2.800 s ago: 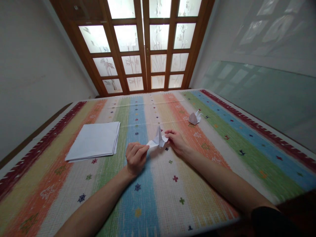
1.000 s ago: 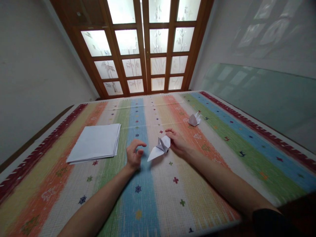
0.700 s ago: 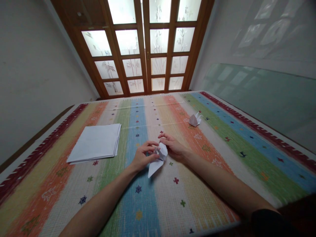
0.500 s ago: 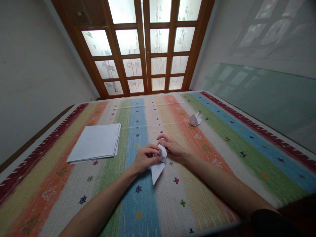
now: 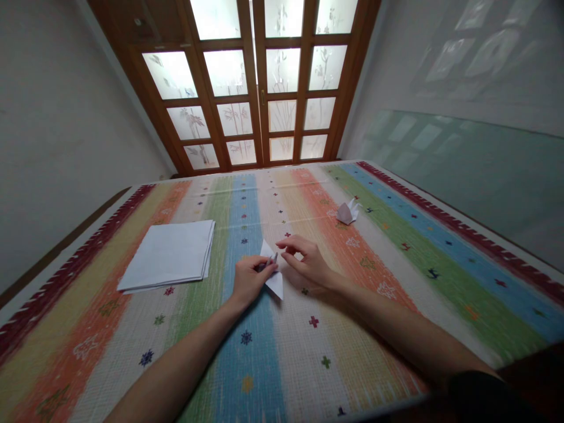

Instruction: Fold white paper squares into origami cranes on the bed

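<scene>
My left hand (image 5: 251,281) is closed on a piece of folded white paper (image 5: 276,285), pinching it between thumb and fingers. One pointed end of the paper sticks out toward me and another points away; its middle is partly hidden by my fingers. Just to the right hovers my right hand (image 5: 308,261), thumb and index finger curved and apart, with nothing seen between them. Its fingertips are close to the folded paper but appear clear of it.
A stack of white paper sheets (image 5: 170,255) lies to the left on the striped tablecloth (image 5: 198,346). Farther back on the right stands a folded paper crane (image 5: 348,212). Beyond the table are wooden doors with frosted panes (image 5: 238,117), and walls flank both sides.
My right hand has let go of the folded paper and drawn slightly right. My left hand has turned the paper and shifted it a little left and away from me.
</scene>
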The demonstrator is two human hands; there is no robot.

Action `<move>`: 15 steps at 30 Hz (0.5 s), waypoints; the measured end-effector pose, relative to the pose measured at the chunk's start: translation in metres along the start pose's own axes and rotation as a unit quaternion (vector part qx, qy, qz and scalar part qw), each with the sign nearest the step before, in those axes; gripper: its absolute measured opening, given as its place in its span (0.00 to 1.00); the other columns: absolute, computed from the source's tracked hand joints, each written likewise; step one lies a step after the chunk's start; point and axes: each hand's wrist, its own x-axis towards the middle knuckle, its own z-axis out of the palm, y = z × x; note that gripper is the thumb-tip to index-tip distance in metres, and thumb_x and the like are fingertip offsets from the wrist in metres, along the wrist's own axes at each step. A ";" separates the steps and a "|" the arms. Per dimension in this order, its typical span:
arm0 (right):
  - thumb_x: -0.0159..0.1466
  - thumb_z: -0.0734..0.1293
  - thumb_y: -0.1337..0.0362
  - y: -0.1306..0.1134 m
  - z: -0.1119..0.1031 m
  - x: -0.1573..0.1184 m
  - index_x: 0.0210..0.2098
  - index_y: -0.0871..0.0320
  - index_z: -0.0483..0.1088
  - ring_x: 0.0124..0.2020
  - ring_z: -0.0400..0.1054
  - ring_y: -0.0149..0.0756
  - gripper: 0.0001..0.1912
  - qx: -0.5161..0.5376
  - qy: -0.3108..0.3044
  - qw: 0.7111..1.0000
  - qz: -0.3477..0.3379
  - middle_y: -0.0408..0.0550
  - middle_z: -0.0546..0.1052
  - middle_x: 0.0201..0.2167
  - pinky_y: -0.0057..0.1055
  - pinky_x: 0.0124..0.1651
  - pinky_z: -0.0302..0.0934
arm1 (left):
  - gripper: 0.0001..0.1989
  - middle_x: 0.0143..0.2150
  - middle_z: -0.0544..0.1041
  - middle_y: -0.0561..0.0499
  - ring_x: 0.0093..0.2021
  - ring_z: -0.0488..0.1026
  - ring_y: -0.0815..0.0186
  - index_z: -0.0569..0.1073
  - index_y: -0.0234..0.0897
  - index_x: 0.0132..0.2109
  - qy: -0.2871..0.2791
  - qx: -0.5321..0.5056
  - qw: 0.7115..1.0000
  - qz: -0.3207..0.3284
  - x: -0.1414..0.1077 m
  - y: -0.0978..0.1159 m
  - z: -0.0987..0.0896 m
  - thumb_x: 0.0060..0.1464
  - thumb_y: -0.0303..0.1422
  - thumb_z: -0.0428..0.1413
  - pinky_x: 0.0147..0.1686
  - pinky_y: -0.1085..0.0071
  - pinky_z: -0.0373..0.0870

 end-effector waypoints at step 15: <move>0.59 0.65 0.70 -0.001 0.009 -0.003 0.31 0.56 0.75 0.28 0.70 0.31 0.07 -0.008 -0.066 0.997 0.033 0.44 0.77 0.27 0.27 0.31 0.63 | 0.07 0.20 0.73 0.54 0.23 0.66 0.69 0.77 0.39 0.25 -0.040 0.030 0.998 0.038 0.002 -0.003 -0.001 0.47 0.36 0.63 0.26 0.71 0.60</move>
